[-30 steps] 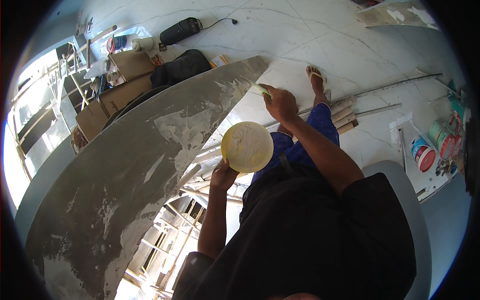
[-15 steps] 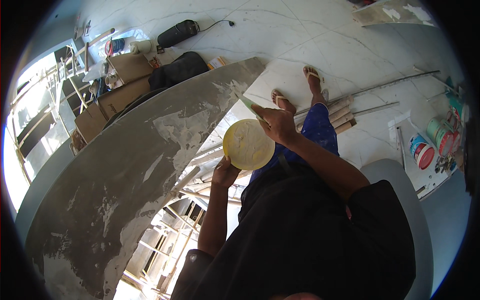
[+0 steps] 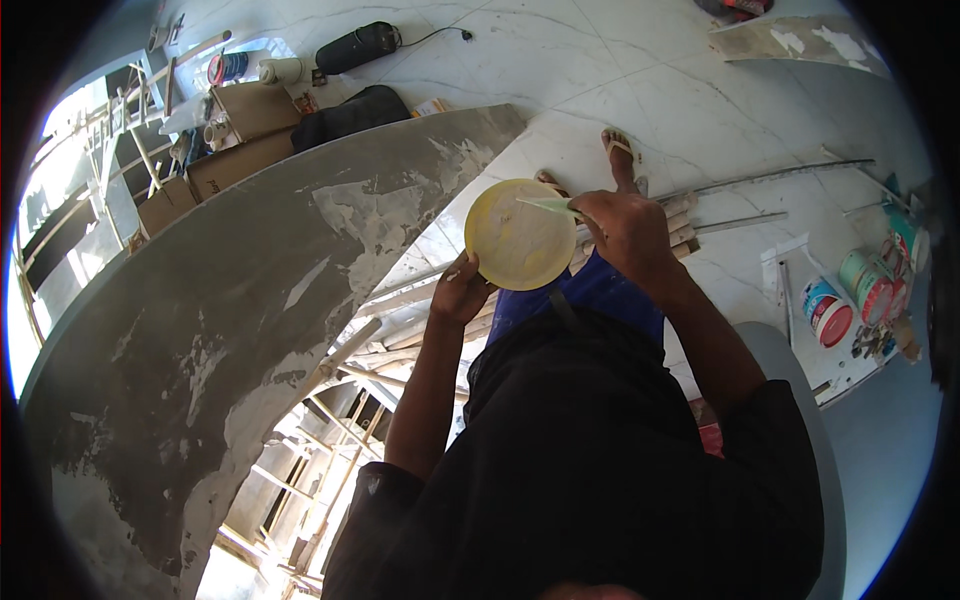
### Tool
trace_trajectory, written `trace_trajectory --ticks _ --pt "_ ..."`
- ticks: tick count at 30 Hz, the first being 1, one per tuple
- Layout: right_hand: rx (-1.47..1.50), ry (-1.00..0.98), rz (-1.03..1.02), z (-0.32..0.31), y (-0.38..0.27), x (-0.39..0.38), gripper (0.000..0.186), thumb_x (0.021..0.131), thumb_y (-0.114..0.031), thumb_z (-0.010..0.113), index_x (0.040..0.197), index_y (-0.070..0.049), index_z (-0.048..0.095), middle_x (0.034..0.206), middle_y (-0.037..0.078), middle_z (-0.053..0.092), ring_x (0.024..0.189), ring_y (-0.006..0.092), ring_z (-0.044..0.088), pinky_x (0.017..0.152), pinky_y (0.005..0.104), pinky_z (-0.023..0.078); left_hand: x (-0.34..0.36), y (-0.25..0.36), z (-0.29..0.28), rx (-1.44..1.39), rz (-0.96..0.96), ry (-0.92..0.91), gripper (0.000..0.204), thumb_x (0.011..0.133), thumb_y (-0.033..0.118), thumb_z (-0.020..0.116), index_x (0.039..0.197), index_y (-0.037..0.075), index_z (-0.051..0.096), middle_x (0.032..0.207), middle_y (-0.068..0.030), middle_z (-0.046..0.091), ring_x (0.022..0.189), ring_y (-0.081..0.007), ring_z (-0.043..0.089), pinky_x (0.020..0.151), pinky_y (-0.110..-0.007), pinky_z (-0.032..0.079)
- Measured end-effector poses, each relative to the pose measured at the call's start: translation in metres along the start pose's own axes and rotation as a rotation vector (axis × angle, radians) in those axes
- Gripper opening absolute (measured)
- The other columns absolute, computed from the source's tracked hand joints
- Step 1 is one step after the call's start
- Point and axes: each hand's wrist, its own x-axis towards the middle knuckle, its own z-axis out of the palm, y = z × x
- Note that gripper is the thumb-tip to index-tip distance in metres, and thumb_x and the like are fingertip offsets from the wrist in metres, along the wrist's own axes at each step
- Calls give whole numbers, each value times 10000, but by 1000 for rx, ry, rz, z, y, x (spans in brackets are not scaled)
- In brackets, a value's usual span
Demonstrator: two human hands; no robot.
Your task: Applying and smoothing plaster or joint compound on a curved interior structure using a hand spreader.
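Observation:
My left hand (image 3: 461, 291) grips the lower left rim of a round yellow plate (image 3: 488, 262), whose face is smeared with pale putty (image 3: 520, 240). In my right hand (image 3: 628, 228) is a thin, pale green putty scraper (image 3: 545, 204). Its blade lies over the upper right part of the plate; whether it touches the putty I cannot tell. To the left of both hands curves a grey plastered wall (image 3: 230, 270) with whitish putty patches, most of them along its near edge. Neither hand touches this wall.
Cardboard boxes (image 3: 245, 165) and a black bag (image 3: 350, 118) lie beyond the wall. A black cylinder (image 3: 358, 47) with a cord rests on the marble-look floor. Poles and boards (image 3: 690, 215) lie to the right, with paint buckets (image 3: 828, 312) farther over. Wooden scaffolding (image 3: 320, 450) shows below left.
My right hand has drawn the scraper away from the wall's edge and over the plate. The plate has risen slightly in view and shifted right.

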Motion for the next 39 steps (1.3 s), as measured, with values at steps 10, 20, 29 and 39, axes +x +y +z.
trace_trajectory --ticks 10,20,29,39 --pt "-326 -141 -189 -21 -15 11 103 822 -158 661 918 -120 652 807 38 694 776 234 726 664 395 550 43 0 49 77 -33 -110 521 1094 292 492 1509 -4 384 1431 -161 562 1290 -278 586 1079 -481 490" --pt "-368 -113 -75 -35 -21 7 111 838 -103 644 948 -100 658 777 62 692 707 251 717 625 404 552 56 -5 67 -30 -7 -102 483 1086 237 516 1468 -44 429 1383 -181 599 1249 -297 624 1062 -484 524" --pt "-416 -89 59 -36 -30 12 121 860 -71 626 977 -85 651 756 93 699 653 292 716 592 425 566 62 -5 85 -30 59 -180 473 1083 226 509 1469 -29 410 1410 -181 573 1282 -297 595 1097 -482 492" --pt "-449 -161 346 -30 -30 13 220 879 -124 667 1089 -77 710 757 153 716 663 358 712 609 479 563 65 -7 80 -55 89 -227 456 1078 196 518 1469 -18 421 1414 -173 574 1293 -286 589 1108 -484 476"
